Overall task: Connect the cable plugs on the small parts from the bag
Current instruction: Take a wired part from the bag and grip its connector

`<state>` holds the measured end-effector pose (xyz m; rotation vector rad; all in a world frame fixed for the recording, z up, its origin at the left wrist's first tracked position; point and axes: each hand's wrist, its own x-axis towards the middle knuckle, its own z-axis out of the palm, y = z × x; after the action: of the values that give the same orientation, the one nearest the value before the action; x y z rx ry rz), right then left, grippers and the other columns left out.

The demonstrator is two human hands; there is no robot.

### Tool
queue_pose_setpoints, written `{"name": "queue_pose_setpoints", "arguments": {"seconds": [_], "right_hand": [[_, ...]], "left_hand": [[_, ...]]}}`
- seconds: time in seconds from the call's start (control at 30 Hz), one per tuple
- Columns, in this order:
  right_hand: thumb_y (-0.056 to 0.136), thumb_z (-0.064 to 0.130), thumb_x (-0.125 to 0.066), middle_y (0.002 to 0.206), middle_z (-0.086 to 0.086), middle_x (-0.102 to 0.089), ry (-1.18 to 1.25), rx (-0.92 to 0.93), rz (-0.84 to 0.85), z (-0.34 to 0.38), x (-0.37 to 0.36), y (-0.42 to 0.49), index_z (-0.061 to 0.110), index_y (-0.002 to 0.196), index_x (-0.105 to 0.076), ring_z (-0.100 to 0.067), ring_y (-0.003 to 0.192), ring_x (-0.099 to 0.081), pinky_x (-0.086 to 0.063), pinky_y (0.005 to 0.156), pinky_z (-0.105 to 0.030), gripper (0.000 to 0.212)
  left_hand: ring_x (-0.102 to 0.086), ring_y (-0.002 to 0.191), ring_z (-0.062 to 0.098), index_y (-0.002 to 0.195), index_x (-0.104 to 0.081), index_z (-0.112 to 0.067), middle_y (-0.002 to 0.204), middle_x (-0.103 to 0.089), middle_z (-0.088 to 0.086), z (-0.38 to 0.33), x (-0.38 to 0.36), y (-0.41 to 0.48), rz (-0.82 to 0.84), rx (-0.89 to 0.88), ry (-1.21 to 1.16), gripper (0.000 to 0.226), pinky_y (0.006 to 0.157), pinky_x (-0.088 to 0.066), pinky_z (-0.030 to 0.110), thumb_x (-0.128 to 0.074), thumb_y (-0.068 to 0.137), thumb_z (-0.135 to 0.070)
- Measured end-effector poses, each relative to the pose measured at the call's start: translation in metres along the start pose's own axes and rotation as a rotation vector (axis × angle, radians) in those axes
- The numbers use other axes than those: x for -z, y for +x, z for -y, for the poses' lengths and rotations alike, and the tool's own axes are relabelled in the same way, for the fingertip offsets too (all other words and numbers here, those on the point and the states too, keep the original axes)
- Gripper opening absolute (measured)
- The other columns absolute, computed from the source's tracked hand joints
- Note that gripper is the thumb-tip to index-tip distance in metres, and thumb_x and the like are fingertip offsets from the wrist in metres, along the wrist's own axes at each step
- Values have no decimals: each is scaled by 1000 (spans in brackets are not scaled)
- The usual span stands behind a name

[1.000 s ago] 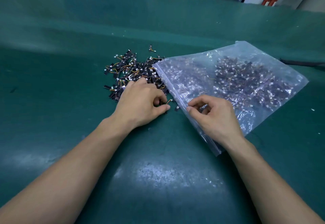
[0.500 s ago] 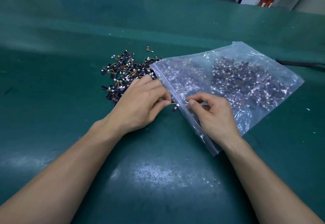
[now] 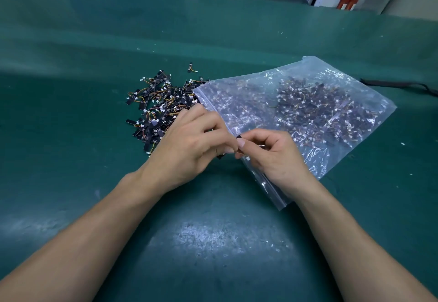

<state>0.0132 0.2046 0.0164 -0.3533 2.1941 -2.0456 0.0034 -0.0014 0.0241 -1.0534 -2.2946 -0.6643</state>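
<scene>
Pile of loose parts [image 3: 161, 107] on worktop [image 3: 71, 159], just beyond left hand [image 3: 189, 145]. Left grip pinches one small part [image 3: 239, 138]; right hand [image 3: 275, 157] pinches it too, grips meeting. White plug [image 3: 247, 159] just under right grip, nearer that hand; part's long axis hidden. Bag [image 3: 320, 112] beyond right grip.

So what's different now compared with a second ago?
The left hand has drawn a small part away from the loose pile and moved right to meet the right hand. Both hands now pinch the part between their fingertips, over the bag's edge. The bag and the pile lie as before on the green table.
</scene>
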Motion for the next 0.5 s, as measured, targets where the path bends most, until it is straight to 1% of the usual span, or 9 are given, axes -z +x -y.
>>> {"name": "queue_pose_setpoints", "arguments": {"seconds": [0.07, 0.1, 0.17, 0.23, 0.3, 0.37, 0.43, 0.5], "right_hand": [[95, 7, -68, 65, 1, -68, -17, 19, -59, 1, 0, 0, 18, 77, -76, -2, 39, -34, -28, 42, -12, 23], [94, 6, -69, 64, 3, -69, -30, 41, -88, 2, 0, 1, 18, 76, -76, 1, 40, -40, -31, 44, -10, 23], [93, 4, -69, 63, 6, -69, -71, 89, -136, 3, 0, 1, 17, 74, -74, 2, 49, -52, -39, 53, -8, 23], [93, 3, -70, 63, 9, -70, -92, 117, -164, 4, 0, 1, 15, 74, -74, 4, 55, -55, -41, 59, -8, 22], [93, 4, -69, 63, 10, -70, -81, 115, -181, 6, -1, 0, 17, 77, -74, 4, 53, -55, -40, 57, -6, 21], [94, 5, -69, 63, 9, -70, -61, 108, -187, 7, -3, 0, 17, 78, -74, 4, 51, -55, -40, 55, -6, 20], [94, 5, -69, 63, 9, -70, -27, 107, -177, 7, -3, -1, 15, 79, -74, 3, 47, -54, -39, 51, -5, 19], [92, 7, -70, 62, 10, -68, -6, 113, -157, 6, -3, -2, 16, 79, -74, 1, 44, -52, -37, 48, -6, 17]], "left_hand": [[-44, 83, 18, 101, -74, -18, 90, -62, -4, -1, 0, 0, -39, 49, -33, 13, 74, -44, 43, -63, 99, -24], [-47, 82, 20, 101, -73, -16, 90, -64, -4, -1, 0, -1, -62, 87, -52, 14, 75, -45, 43, -61, 100, -24], [-51, 82, 23, 101, -72, -13, 90, -66, -3, 0, 1, -1, -90, 163, -87, 18, 78, -45, 41, -57, 100, -23], [-50, 82, 22, 100, -73, -12, 88, -67, -4, 0, 0, -2, -70, 221, -118, 23, 80, -44, 37, -56, 99, -27], [-50, 81, 18, 97, -74, -15, 86, -67, -9, -1, -2, -3, -20, 255, -166, 25, 79, -43, 32, -57, 97, -34], [-52, 81, 15, 89, -74, -20, 82, -67, -13, -3, -5, -4, 7, 305, -248, 18, 78, -43, 29, -63, 94, -33], [-53, 79, 11, 83, -70, -27, 79, -67, -16, -2, -6, -4, -16, 361, -320, 8, 74, -43, 25, -67, 90, -28], [-52, 78, 8, 82, -68, -30, 77, -65, -19, -1, -6, -5, -46, 403, -370, 8, 72, -40, 20, -67, 89, -30]]}}
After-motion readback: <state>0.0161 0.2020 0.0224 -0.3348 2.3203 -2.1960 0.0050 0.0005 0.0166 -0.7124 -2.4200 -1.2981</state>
